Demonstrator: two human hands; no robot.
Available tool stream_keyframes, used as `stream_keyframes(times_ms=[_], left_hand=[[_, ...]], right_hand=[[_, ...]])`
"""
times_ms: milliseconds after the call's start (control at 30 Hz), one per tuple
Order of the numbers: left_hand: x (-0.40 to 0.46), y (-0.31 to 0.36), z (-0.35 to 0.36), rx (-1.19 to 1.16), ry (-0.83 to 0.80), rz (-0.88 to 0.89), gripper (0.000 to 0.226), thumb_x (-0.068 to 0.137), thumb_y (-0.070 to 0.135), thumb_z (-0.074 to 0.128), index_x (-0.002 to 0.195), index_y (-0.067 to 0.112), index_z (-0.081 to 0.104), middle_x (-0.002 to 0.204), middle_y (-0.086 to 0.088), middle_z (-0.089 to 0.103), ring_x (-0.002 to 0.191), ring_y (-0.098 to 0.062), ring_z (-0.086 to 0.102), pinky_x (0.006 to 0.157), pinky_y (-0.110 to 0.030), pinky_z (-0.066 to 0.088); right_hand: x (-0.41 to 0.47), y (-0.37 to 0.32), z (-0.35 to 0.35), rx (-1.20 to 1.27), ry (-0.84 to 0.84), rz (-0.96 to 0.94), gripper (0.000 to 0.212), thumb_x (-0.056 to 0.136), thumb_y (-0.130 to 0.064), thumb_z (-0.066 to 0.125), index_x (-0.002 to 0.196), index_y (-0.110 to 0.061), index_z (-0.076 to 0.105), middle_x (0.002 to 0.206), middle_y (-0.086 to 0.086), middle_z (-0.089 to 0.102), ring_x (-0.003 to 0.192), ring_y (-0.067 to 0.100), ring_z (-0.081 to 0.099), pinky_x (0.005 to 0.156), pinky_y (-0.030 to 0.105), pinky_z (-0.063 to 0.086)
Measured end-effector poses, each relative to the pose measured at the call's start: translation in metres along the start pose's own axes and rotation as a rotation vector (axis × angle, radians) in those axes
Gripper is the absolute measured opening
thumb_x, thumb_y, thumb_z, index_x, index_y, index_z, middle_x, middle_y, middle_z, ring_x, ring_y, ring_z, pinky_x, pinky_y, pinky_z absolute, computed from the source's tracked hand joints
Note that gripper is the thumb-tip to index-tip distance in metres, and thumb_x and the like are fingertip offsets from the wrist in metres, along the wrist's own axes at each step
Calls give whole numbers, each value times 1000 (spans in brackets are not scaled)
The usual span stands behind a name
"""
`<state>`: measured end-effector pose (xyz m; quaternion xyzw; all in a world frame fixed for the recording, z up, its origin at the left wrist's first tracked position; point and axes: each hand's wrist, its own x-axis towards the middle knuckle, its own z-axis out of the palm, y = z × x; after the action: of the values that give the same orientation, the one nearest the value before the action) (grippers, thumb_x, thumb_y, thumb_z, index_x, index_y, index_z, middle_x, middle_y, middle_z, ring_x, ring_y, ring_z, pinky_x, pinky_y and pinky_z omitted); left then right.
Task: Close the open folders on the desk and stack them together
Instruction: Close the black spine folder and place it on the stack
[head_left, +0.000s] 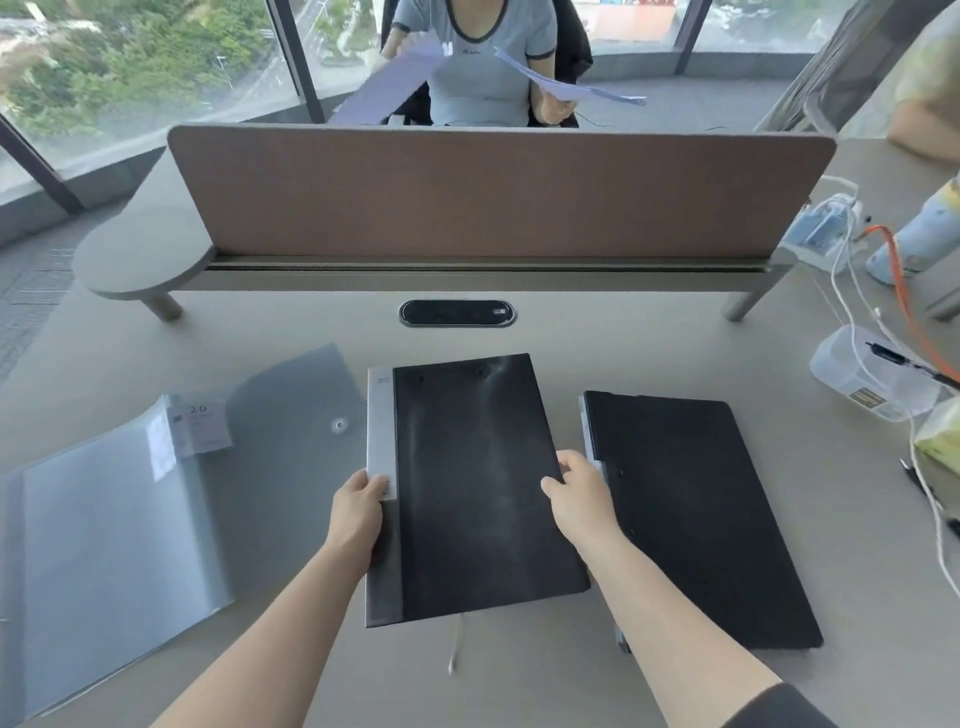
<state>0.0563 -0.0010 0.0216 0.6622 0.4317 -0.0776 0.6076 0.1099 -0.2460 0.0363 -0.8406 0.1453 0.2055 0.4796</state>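
Observation:
A closed black folder with a grey spine (467, 478) is in the middle of the desk, held at both long edges. My left hand (358, 512) grips its grey spine side and my right hand (579, 491) grips its right edge. A second closed black folder (696, 514) lies flat to the right, apart from the first. On the left lies a translucent grey display folder (104, 545), its cover slightly lifted. Partly under it and behind it lies a translucent grey snap envelope (296, 410).
A brown partition screen (493, 192) stands along the back of the desk (519, 691), with a cable port (457, 313) in front of it. White and orange cables and a clear plastic box (872, 376) crowd the right edge. Another person sits beyond the screen holding papers.

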Motion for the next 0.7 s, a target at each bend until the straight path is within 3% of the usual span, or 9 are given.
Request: stream_keyframes(times_ms=[200,267,367,500,600,700], left_hand=[[-17,24,34,-50,-135,35,19,94,18,53,94,5,67,84,-8,69,72,-21,58,62,-30,44],[-26,31,50,-50,-179,58,17,95,17,54,87,9,67,75,-1,69,67,-18,57,58,-28,42],[-41,39,77,-35,-240,76,17,95,19,57,81,13,65,60,8,64,61,-15,53,55,-27,41],[-58,42,112,-44,-326,81,12,94,18,60,92,13,71,77,-1,69,66,-17,59,59,-27,50],[-69,41,138,-18,-376,88,12,93,17,62,97,10,71,80,-3,70,62,-16,63,60,-28,55],[-78,36,161,35,-415,83,16,93,17,63,101,5,71,82,-5,70,64,-18,64,65,-32,54]], right_hand=[[0,7,-48,43,101,-20,23,89,-6,47,103,-19,61,95,8,69,70,25,58,66,38,50],[1,14,-68,50,141,-17,25,91,-5,46,106,-19,62,91,7,70,70,25,59,68,42,53],[1,26,-97,81,192,4,29,93,-5,45,113,-18,61,90,6,69,68,18,55,65,34,47],[-1,45,-134,107,259,43,25,97,-7,44,114,-20,56,101,1,61,90,16,54,82,31,43],[4,67,-157,76,307,91,35,97,-11,46,130,-13,56,121,4,62,110,22,55,90,34,44],[7,86,-176,107,327,129,37,96,-9,47,131,-13,58,121,6,62,106,23,57,85,32,41]])
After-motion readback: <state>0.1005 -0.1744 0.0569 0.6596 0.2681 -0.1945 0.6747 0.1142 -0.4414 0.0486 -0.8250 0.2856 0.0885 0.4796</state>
